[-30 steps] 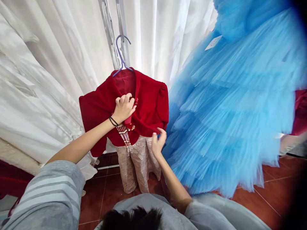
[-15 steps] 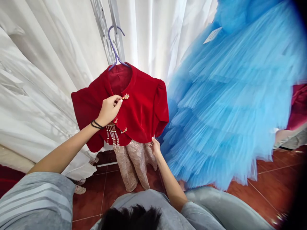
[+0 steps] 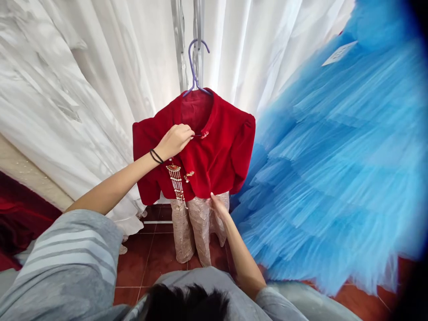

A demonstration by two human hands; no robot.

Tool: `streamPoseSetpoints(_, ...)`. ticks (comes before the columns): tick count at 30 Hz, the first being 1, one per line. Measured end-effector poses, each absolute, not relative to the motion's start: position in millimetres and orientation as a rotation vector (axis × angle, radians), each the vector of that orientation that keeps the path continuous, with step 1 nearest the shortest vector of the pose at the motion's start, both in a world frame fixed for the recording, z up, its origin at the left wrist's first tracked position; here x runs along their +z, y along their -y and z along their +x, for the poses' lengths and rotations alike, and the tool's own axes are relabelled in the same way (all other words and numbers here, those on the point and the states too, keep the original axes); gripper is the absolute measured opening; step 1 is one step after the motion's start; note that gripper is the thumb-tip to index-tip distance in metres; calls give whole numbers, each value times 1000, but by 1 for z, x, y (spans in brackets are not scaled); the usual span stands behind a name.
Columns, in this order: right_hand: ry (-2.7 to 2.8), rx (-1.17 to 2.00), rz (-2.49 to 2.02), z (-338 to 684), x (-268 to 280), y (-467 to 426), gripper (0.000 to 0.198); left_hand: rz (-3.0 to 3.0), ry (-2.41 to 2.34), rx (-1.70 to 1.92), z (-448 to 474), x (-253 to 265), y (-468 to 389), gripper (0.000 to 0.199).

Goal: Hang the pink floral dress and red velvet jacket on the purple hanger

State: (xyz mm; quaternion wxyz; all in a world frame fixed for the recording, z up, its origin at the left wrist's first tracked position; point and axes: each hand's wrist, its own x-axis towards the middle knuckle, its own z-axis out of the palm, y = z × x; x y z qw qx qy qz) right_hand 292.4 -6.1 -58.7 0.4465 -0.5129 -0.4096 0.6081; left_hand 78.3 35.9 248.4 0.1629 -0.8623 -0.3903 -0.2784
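Note:
A red velvet jacket (image 3: 222,151) with puffed short sleeves hangs on a purple hanger (image 3: 193,67). Near its collar, my left hand (image 3: 175,140) pinches the front edge of the jacket, just beside a small beaded clasp (image 3: 204,134). At the bottom hem, the fingers of my right hand (image 3: 219,207) are closed on the red fabric. A beaded tassel brooch (image 3: 175,178) dangles on the left side of the jacket, with another small beaded clasp (image 3: 189,174) nearby. Below the jacket hangs a pale pink textured garment (image 3: 200,227).
A big blue tulle dress (image 3: 321,165) with a white tag (image 3: 339,53) fills the right side. White fabric (image 3: 83,98) hangs on the left, with dark red cloth (image 3: 23,214) below it. Behind the hanger stands a metal pole (image 3: 179,40). The floor has red tiles (image 3: 133,263).
My view has swung left, so everything sits further right. My left hand has shifted from the beaded clasp's end to the jacket edge, pulling the collar opening. My right hand stays at the hem.

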Motion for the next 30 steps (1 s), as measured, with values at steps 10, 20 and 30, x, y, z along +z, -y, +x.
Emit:
streamPoseSetpoints(10, 1376, 720, -1095, 268, 83, 16, 33, -2484, 967, -401, 64, 309, -41, 24)
streamPoseSetpoints(20, 1549, 157, -1467, 250, 222, -14, 25, -2249, 1232, -936, 57, 329, -61, 22)
streamPoseSetpoints(30, 1885, 80, -763, 328, 301, -115, 28, -2410, 1144, -1332, 46, 313, -78, 31)
